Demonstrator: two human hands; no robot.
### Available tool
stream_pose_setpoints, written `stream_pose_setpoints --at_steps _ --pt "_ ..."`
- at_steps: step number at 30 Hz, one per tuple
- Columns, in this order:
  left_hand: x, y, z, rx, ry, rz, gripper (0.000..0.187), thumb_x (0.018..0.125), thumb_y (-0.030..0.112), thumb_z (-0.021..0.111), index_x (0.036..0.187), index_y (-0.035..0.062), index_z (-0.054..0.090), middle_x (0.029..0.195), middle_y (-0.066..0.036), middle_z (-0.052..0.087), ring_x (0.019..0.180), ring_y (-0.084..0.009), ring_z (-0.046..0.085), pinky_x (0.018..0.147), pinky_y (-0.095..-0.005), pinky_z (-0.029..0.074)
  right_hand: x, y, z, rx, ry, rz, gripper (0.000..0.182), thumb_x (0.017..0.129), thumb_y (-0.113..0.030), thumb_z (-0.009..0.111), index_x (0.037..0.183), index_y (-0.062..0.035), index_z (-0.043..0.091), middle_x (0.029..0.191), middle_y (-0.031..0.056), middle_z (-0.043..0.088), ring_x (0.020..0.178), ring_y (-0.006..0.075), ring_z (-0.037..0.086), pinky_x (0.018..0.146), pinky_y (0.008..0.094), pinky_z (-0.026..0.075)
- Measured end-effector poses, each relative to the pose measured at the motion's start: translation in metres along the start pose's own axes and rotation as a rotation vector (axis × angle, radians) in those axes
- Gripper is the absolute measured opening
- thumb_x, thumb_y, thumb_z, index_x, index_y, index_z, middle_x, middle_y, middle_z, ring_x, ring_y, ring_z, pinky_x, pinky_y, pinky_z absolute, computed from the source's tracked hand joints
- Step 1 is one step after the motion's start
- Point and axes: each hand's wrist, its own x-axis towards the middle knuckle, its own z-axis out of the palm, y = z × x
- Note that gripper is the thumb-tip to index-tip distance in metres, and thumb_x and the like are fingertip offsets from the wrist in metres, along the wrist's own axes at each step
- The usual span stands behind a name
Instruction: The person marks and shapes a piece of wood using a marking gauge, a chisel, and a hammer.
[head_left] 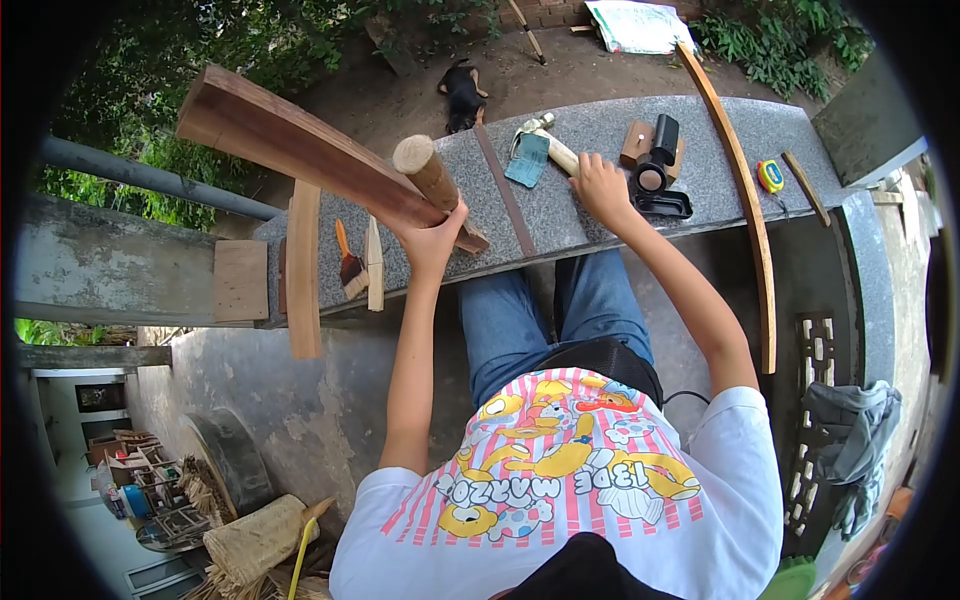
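My left hand [432, 240] is closed round the near end of a long reddish-brown plank [300, 140], which rises toward the upper left. Right beside that hand a round wooden stick [430, 172] with a pale sawn end leans over the stone ledge; whether my fingers also touch it is hidden. My right hand [603, 190] has its fingers over the end of the wooden handle of a hammer [562, 153], whose metal head lies farther away on the ledge. A folded green sandpaper-like sheet [527, 160] lies left of the handle.
On the granite ledge [590, 235] are a brush [350, 262], thin wood pieces [374, 262], a black case [664, 205], brown blocks [635, 143] and a yellow tape measure [769, 176]. A long curved strip [735, 160] crosses its right side. A dog [462, 97] lies beyond.
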Motion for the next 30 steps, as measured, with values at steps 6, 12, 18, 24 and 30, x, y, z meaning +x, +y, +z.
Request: stream_pose_setpoints --at_steps 6,12,18,24,30 --pt "0.003 0.0 -0.002 -0.015 0.009 0.014 0.12 0.068 0.02 0.087 0.149 -0.0064 0.002 0.147 -0.025 0.018 0.14 -0.0332 0.022 0.114 -0.0444 0.02 0.007 0.007 0.023 0.189 -0.06 -0.018 0.043 0.087 -0.037 0.067 0.107 -0.0022 0.05 0.101 0.0124 0.06 0.091 0.0311 0.067 0.068 0.0438 0.058" --pt "-0.002 0.008 0.0 -0.19 -0.003 -0.114 0.119 0.067 0.021 0.088 0.148 -0.0064 0.005 0.144 -0.025 0.024 0.136 -0.0325 0.029 0.111 -0.043 0.026 0.012 0.004 -0.013 0.339 -0.079 -0.001 0.03 0.099 -0.029 0.053 0.101 0.0008 0.05 0.092 0.0207 0.064 0.072 0.038 0.067 0.064 0.0465 0.056" --pt "0.006 0.004 0.0 0.01 -0.102 -0.036 0.131 0.066 0.01 0.085 0.152 0.0049 -0.013 0.144 -0.022 0.026 0.127 -0.0335 0.043 0.099 -0.0438 0.044 -0.007 -0.019 -0.21 1.146 -0.184 0.126 0.04 0.105 -0.035 0.045 0.111 0.0031 0.056 0.071 0.0052 0.054 0.057 0.0143 0.053 0.051 0.0287 0.042" --pt "0.01 -0.002 0.01 -0.18 -0.155 -0.047 0.134 0.062 0.01 0.086 0.153 0.0052 -0.013 0.155 -0.026 0.006 0.145 -0.0419 0.019 0.115 -0.0514 0.028 -0.033 -0.039 -0.32 1.442 -0.079 0.036 0.035 0.103 -0.036 0.051 0.106 -0.0008 0.057 0.067 -0.0018 0.05 0.053 0.0049 0.047 0.048 0.0216 0.036" --pt "0.006 -0.007 0.007 -0.211 -0.126 -0.064 0.135 0.061 0.012 0.087 0.152 0.0035 -0.012 0.155 -0.026 0.006 0.145 -0.042 0.018 0.116 -0.0516 0.026 -0.051 -0.038 -0.318 1.054 -0.489 0.012 0.035 0.101 -0.034 0.056 0.101 0.0007 0.058 0.057 0.0006 0.051 0.047 0.0077 0.05 0.045 0.0263 0.038"
